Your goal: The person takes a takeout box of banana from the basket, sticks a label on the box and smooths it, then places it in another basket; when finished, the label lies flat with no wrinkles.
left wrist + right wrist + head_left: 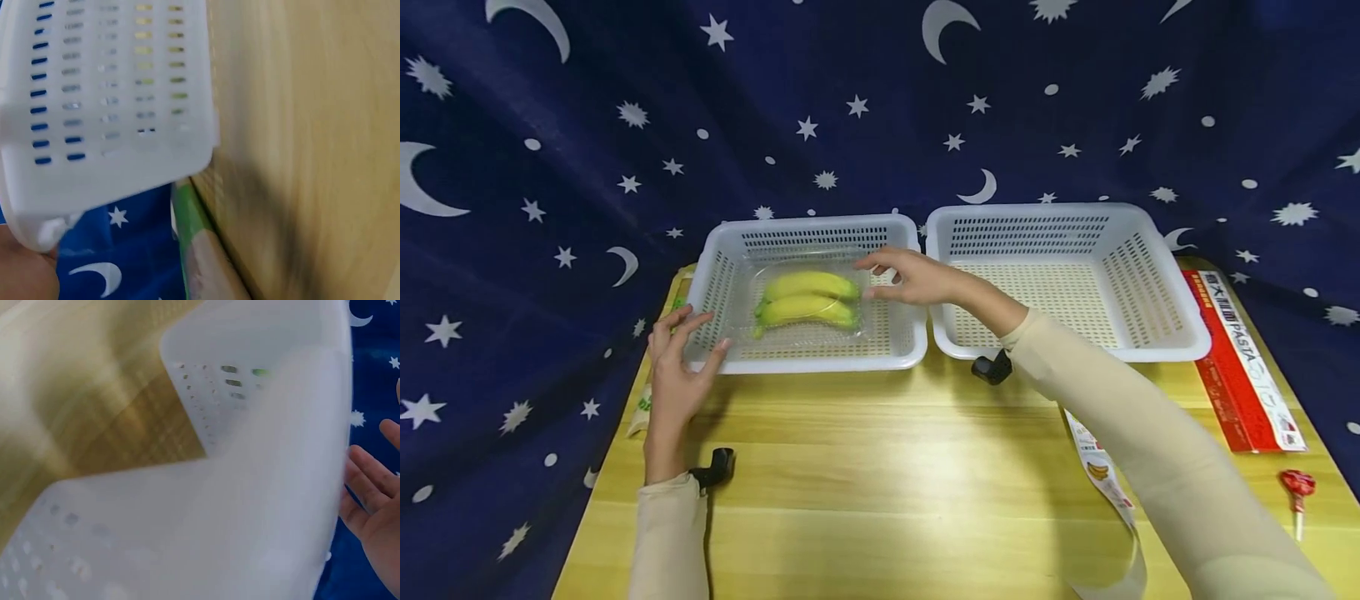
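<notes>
Basket walls (827,365) fence a clear tray (747,293), its bananas (808,310) green-tipped yellow; left grip (679,362), right grip (919,279) loosely spread, holding nothing!

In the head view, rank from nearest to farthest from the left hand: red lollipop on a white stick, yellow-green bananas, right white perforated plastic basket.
1. Yellow-green bananas: just right of the left hand.
2. Right white basket: further right, past the bananas.
3. Red lollipop: farthest right, low in the picture.

Left hand (678,377) spread-fingered; right hand (917,278) loose, right arm (1112,392) slanting inward.
</notes>
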Tool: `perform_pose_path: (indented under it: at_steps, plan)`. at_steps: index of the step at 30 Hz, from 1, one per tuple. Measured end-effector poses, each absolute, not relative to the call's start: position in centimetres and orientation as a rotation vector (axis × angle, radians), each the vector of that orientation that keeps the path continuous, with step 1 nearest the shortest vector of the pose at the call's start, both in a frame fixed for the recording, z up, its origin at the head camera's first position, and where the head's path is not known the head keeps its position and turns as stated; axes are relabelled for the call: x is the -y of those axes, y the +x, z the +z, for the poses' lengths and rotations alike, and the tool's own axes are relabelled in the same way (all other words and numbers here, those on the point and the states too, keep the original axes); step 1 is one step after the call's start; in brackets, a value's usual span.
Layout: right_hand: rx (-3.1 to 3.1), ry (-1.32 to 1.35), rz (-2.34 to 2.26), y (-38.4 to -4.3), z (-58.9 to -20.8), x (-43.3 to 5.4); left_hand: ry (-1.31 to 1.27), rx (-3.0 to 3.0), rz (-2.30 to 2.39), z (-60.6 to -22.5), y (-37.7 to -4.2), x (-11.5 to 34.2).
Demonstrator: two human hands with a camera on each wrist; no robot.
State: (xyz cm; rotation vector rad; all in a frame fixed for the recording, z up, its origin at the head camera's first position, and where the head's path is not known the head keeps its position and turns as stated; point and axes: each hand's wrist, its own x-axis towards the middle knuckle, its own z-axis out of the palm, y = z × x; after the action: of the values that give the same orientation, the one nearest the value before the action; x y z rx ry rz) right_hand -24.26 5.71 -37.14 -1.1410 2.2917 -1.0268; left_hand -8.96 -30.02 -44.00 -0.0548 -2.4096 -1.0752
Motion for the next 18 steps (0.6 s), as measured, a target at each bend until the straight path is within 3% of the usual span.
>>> perform_pose_path:
  at_steps: [9, 18]
  plan:
    - [-2.266, -1.173, -0.957, -27.1, -36.0, -5.2, 0.041, 2.508, -1.263, -45.1, -8.7, 31.3]
    - [-2.237, -1.162, -0.836, -31.1, -37.6, -3.4, 0.083, 2.403, -1.668, -45.2, -8.8, 31.8]
